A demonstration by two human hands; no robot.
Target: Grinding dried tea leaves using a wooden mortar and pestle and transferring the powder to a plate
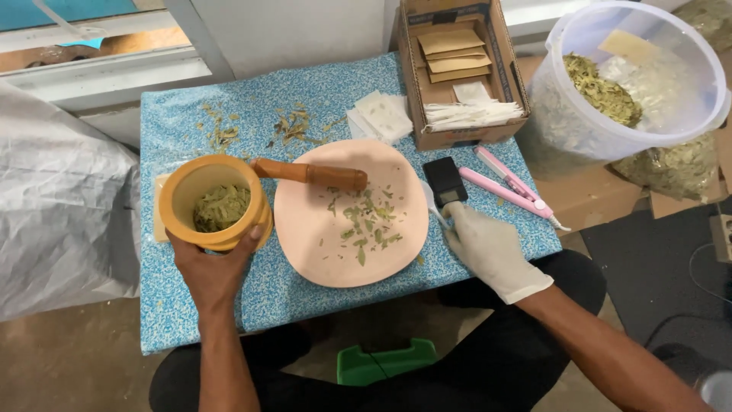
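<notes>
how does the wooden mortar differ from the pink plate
The wooden mortar is deep, yellow-tan, and holds a packed clump of dried leaves; the pink plate is flat, wider, with only scattered leaf bits. The left hand grips the mortar; no hand touches the plate, though the pestle rests on it. Both stand on the blue cloth.

Matt wooden mortar (216,200) — smooth pink plate (351,214)

Head view, steeply down (close) onto the table (191,313).
</notes>
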